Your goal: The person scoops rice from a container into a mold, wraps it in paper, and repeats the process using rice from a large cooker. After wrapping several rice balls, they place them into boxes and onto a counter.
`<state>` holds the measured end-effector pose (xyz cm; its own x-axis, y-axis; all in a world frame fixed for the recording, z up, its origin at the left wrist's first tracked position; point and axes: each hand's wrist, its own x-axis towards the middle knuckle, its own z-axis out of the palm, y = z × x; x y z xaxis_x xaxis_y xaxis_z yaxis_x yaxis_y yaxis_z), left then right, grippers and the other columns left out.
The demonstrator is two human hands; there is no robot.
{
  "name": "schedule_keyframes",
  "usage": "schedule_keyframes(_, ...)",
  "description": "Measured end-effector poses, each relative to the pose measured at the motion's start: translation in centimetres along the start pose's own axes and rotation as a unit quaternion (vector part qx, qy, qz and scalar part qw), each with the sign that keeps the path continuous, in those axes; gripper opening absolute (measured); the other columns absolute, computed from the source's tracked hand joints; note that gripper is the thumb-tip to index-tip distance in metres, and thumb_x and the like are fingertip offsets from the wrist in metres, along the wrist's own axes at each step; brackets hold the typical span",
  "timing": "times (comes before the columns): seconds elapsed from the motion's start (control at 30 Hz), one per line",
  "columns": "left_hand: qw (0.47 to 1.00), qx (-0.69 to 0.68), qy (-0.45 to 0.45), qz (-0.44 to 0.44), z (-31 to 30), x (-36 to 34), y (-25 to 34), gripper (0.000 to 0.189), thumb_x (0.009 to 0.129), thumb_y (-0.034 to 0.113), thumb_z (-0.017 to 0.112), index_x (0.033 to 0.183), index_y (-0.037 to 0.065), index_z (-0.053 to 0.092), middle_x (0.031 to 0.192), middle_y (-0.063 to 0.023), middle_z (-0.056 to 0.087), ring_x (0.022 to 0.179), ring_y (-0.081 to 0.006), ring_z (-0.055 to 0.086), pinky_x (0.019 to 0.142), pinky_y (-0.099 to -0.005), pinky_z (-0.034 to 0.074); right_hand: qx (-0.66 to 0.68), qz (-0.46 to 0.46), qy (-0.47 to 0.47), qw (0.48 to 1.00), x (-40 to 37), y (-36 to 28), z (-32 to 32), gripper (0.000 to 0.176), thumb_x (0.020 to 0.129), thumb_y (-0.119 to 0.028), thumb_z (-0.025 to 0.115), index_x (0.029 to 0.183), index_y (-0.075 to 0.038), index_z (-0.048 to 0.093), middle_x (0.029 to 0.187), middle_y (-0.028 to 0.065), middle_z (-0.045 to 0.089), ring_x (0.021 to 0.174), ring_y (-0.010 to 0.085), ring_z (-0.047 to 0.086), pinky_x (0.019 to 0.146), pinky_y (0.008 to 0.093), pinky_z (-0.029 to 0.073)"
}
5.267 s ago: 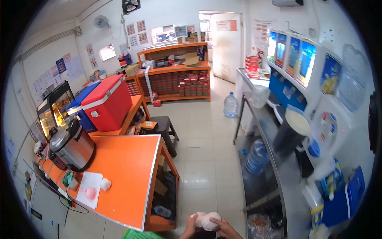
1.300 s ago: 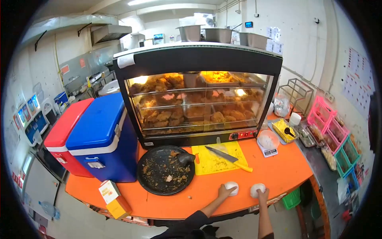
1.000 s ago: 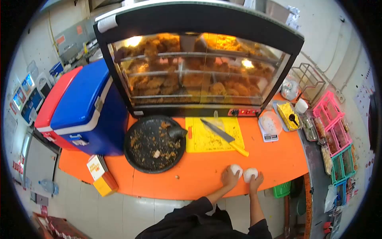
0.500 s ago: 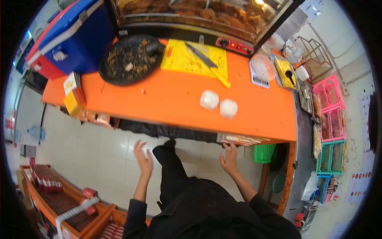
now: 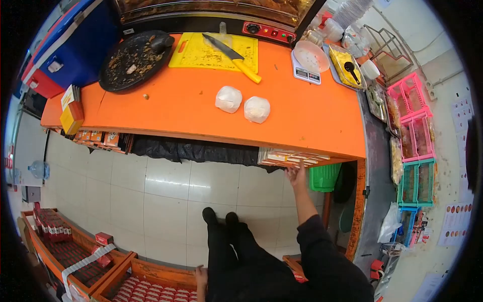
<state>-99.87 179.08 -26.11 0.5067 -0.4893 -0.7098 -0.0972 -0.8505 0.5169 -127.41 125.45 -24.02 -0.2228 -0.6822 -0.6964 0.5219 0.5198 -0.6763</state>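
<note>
My right hand (image 5: pixel 297 174) reaches to the shelf under the orange counter (image 5: pixel 166 108). Its fingers are apart, with the fingertips right at the lower edge of a stack of folded cartons (image 5: pixel 287 157). Down beside my leg hangs my left hand (image 5: pixel 201 274), partly in view, fingers loosely open and nothing in them. Two round white wrapped bundles, a left one (image 5: pixel 229 99) and a right one (image 5: pixel 257 109), sit on the counter above the stack.
A knife (image 5: pixel 231 55) lies on the yellow cutting board (image 5: pixel 188 58), beside a black pan (image 5: pixel 131 65) with crumbs. Toward the right stand a kitchen scale (image 5: pixel 307 74) and a tray of yellow food (image 5: pixel 342 65). Below hangs a green basket (image 5: pixel 324 177). Wooden crates (image 5: pixel 143 272) hold red boxes.
I have stepped to the right along the counter. My right hand has come up to the carton stack, while my left hand has dropped to my side. The counter items appear further left.
</note>
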Motion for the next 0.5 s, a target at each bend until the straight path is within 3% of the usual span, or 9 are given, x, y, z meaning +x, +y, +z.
schedule_keyframes(0.03,1.0,-0.018,-0.004,0.004,0.5,0.6,-2.6,0.031,0.074,0.009,0.056,0.102,-0.003,0.05,0.1,-0.0209,0.048,0.099,-0.0335,0.045,0.085,-0.0396,0.038,0.043,-0.023,0.026,0.998,0.5,-1.4,1.8,0.036,0.082,-0.038,0.05,0.111,-0.016,0.044,0.104,0.0022,0.047,0.089,0.0194,0.049,0.078,0.0422,0.044)
schedule_keyframes(0.17,0.998,-0.028,0.017,-0.044,-1.0,-0.2,0.6,0.032,0.075,0.009,0.055,0.103,-0.005,0.049,0.097,-0.0206,0.051,0.087,-0.0295,0.052,0.077,-0.0374,0.043,0.075,0.049,0.122,0.988,12.3,-0.5,1.8,0.038,0.082,-0.039,0.051,0.11,-0.015,0.043,0.112,0.0056,0.044,0.099,0.0239,0.046,0.081,0.0509,0.042)
schedule_keyframes(0.23,0.998,-0.061,0.0,-0.004,-1.2,2.4,2.2,0.034,0.075,0.008,0.054,0.105,-0.005,0.048,0.101,-0.0206,0.051,0.083,-0.0263,0.055,0.074,-0.0355,0.045,0.073,-0.071,-0.002,0.995,13.6,0.4,2.7,0.038,0.078,-0.043,0.053,0.104,-0.015,0.044,0.09,0.0036,0.046,0.064,0.0212,0.047,0.083,0.0642,0.035)
schedule_keyframes(0.27,0.999,0.006,-0.038,0.003,-1.5,3.9,5.8,0.036,0.076,0.007,0.053,0.109,-0.004,0.046,0.103,-0.0202,0.051,0.09,-0.0284,0.053,0.08,-0.0353,0.044,0.117,-0.089,0.03,0.989,14.1,1.1,3.0,0.04,0.078,-0.04,0.053,0.107,-0.016,0.042,0.091,0.0026,0.046,0.073,0.0208,0.047,0.087,0.0638,0.03)
schedule_keyframes(0.3,0.996,0.017,-0.048,0.075,-1.0,6.2,8.4,0.037,0.076,0.007,0.053,0.11,-0.004,0.046,0.103,-0.0196,0.051,0.094,-0.029,0.052,0.082,-0.0354,0.042,0.122,-0.087,0.04,0.988,13.1,1.9,3.0,0.04,0.078,-0.04,0.053,0.107,-0.016,0.042,0.091,0.0026,0.046,0.073,0.0208,0.047,0.087,0.0638,0.03)
schedule_keyframes(0.37,0.983,-0.019,-0.099,0.153,1.0,10.7,15.1,0.039,0.076,0.008,0.055,0.111,-0.003,0.045,0.106,-0.0187,0.051,0.103,-0.0299,0.049,0.089,-0.0356,0.038,0.173,-0.114,0.058,0.977,9.7,1.5,3.8,0.039,0.076,-0.041,0.054,0.106,-0.017,0.046,0.091,-0.0008,0.048,0.088,0.0169,0.044,0.091,0.0625,0.024)
schedule_keyframes(0.4,0.974,0.013,-0.119,0.193,2.3,13.1,18.5,0.038,0.076,0.008,0.055,0.111,-0.002,0.046,0.108,-0.0187,0.051,0.103,-0.0286,0.049,0.088,-0.0355,0.039,0.188,-0.094,0.038,0.977,8.3,1.4,3.2,0.036,0.076,-0.037,0.053,0.106,-0.019,0.049,0.098,-0.0037,0.05,0.104,0.0128,0.037,0.092,0.0584,0.021)
schedule_keyframes(0.43,0.957,0.048,-0.111,0.263,4.3,15.8,21.3,0.037,0.077,0.008,0.054,0.112,-0.001,0.047,0.108,-0.0181,0.052,0.102,-0.0279,0.05,0.088,-0.0343,0.039,0.187,-0.091,0.043,0.977,7.6,1.7,1.9,0.036,0.076,-0.037,0.053,0.106,-0.019,0.049,0.098,-0.0037,0.05,0.104,0.0128,0.037,0.092,0.0584,0.021)
schedule_keyframes(0.5,0.956,-0.054,-0.2,0.206,8.6,21.3,27.3,0.033,0.081,0.011,0.052,0.112,0.001,0.047,0.106,-0.0146,0.055,0.102,-0.0246,0.052,0.089,-0.0301,0.038,0.077,-0.093,-0.01,0.993,7.9,3.2,-0.8,0.049,0.077,-0.034,0.054,0.123,-0.023,0.038,0.12,0.0037,0.045,0.115,0.017,0.037,0.091,0.0521,0.025)
